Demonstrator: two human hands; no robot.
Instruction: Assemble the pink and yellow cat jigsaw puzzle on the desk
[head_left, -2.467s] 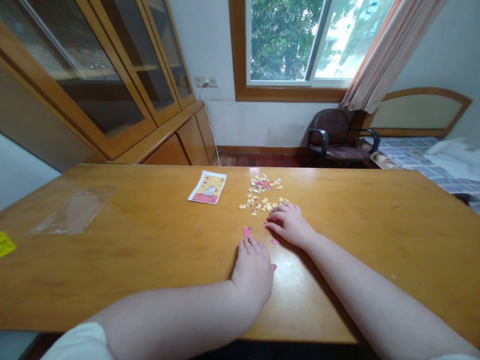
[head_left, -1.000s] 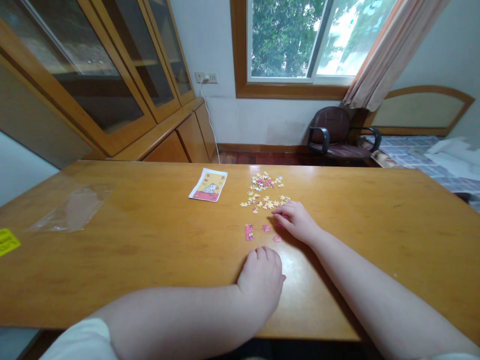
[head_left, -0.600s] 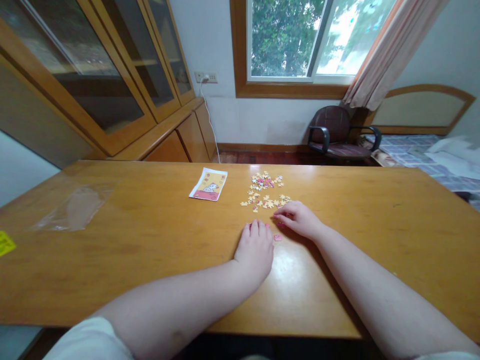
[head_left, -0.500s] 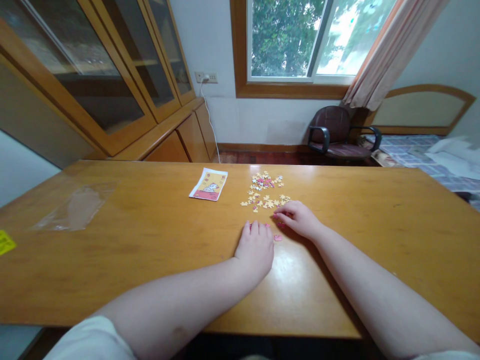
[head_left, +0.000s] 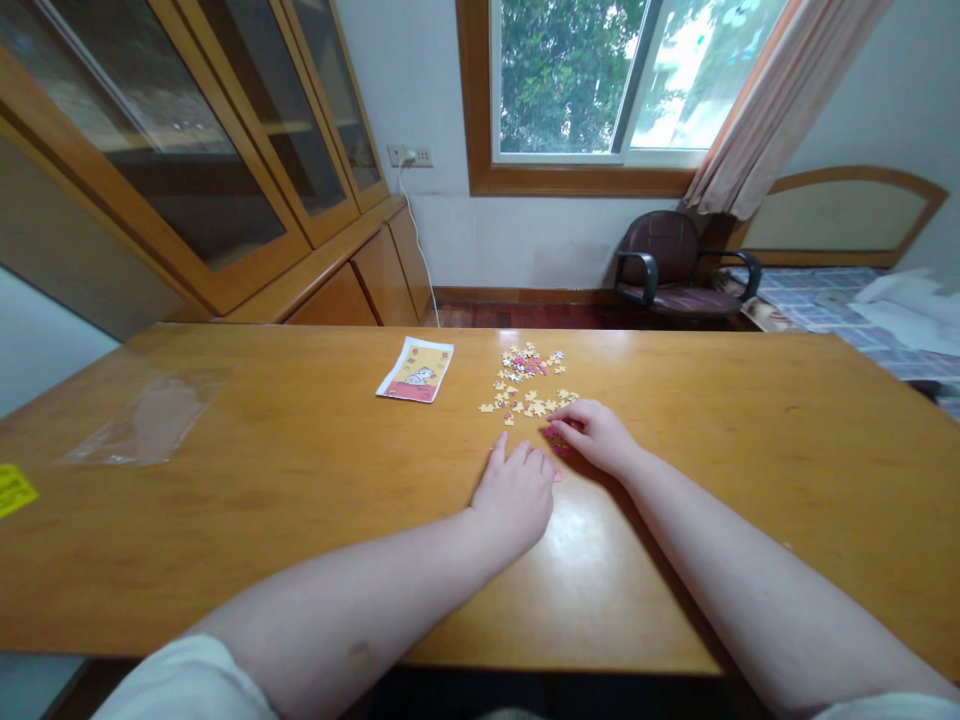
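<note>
My left hand (head_left: pixel 517 490) lies palm down on the table with its fingers stretched out, the index finger pointing forward. It covers most of some pink jigsaw pieces; the edge of one pink piece (head_left: pixel 557 477) shows beside it. To its right, my right hand (head_left: pixel 596 437) has its thumb and fingers curled round a pink jigsaw piece (head_left: pixel 551 432), partly hidden by the fingers. More pink pieces (head_left: pixel 561 450) lie under that hand. Just beyond the hands are loose yellow jigsaw pieces (head_left: pixel 534 405), and farther back a mixed pile of pieces (head_left: pixel 529 363).
A picture card (head_left: pixel 417 370) with a white animal on yellow and pink lies left of the pieces. A clear plastic bag (head_left: pixel 150 418) rests on the wooden table (head_left: pixel 300 480) at far left, near a yellow label (head_left: pixel 13 489). A chair (head_left: pixel 667 262) stands beyond the table.
My left hand has shifted slightly right, its index finger now stretched forward, covering more of the nearest pink piece. My right hand has hardly moved.
</note>
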